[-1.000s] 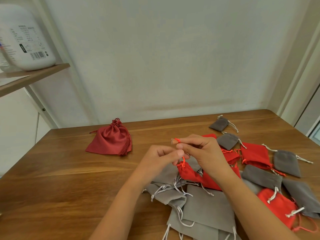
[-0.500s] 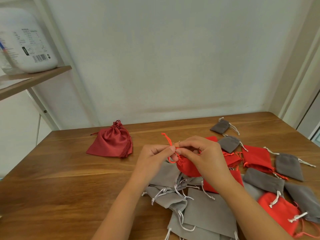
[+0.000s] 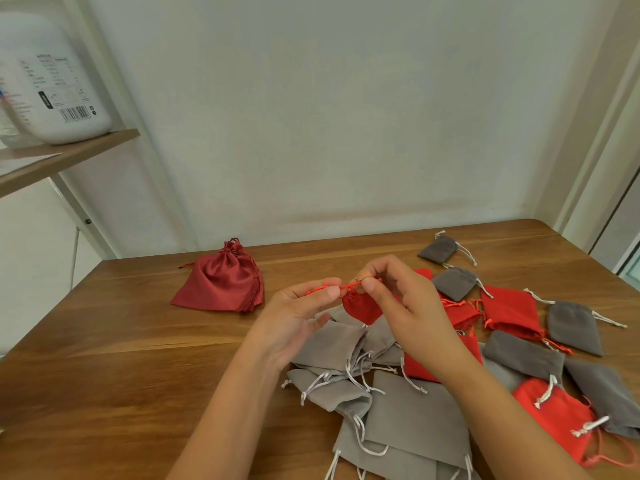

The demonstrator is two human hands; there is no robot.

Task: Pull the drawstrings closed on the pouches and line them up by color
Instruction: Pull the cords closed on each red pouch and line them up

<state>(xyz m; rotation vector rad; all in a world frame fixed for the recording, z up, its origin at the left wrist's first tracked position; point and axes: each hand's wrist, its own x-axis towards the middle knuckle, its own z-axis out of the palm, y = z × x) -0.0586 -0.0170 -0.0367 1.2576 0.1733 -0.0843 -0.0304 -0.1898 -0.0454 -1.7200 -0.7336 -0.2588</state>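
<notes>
task judged early: a red pouch is held above the worktop middle, its drawstring pinched taut by left hand and right hand fingers, while other pouches are heaped unsorted toward the near right edge.

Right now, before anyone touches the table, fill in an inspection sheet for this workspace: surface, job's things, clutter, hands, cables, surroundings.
Surface: wooden table set against a pale wall.
Job's things: small red pouch held above the table; light grey pouches heaped under the hands; red pouches and dark grey pouches mixed at right, unsorted.
Clutter: larger dark red satin pouch, drawn shut, alone at left.
Hands: left hand pinches the drawstring; right hand pinches it near the pouch's mouth.
Cables: thin white line below the shelf; cable or frame, cannot tell.
Surroundings: shelf at left bearing a white container.
</notes>
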